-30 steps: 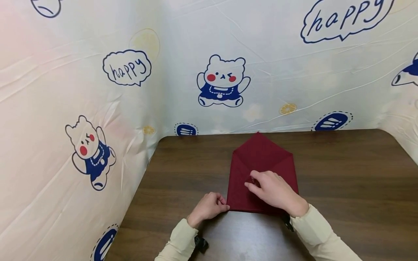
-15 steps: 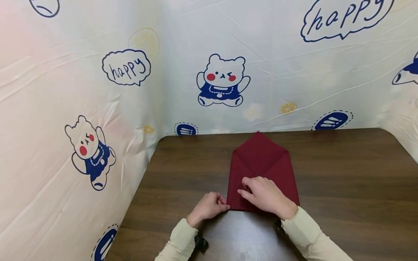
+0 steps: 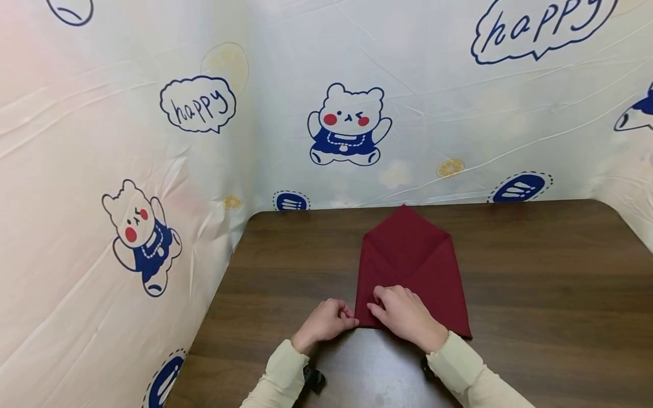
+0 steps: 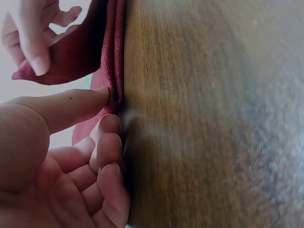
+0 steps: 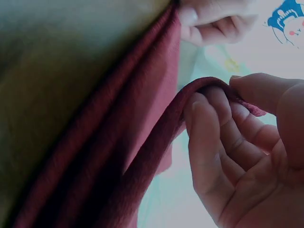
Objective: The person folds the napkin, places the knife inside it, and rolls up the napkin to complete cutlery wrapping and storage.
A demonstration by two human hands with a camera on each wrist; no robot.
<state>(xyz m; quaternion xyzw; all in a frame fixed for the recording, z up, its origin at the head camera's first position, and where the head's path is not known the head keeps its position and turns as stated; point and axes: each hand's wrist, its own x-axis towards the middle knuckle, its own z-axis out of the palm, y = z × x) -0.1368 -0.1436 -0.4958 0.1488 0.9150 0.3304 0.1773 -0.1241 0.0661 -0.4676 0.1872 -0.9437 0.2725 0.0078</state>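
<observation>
A dark red cloth napkin [image 3: 408, 243], folded into a shape with a pointed far end, lies on the wooden table. At its near left corner my left hand [image 3: 326, 322] pinches the layered edge; the left wrist view shows the thumb [image 4: 71, 109] on top and the fingers curled at the side. Over the lower left part of the cloth, my right hand [image 3: 406, 317] holds a lifted flap. In the right wrist view that flap [image 5: 190, 90] is pinched between thumb and fingers, arching up from the layers [image 5: 109, 109] beneath.
The brown table [image 3: 551, 283] extends to both sides of the cloth. A pale printed curtain [image 3: 265, 113] with bears and lettering hangs along its back and left. The napkin's point reaches the table's far edge.
My right hand has moved left and nearer the front edge, drawing the flap with it. The napkin's near right corner has come into view. My left hand stays at its corner.
</observation>
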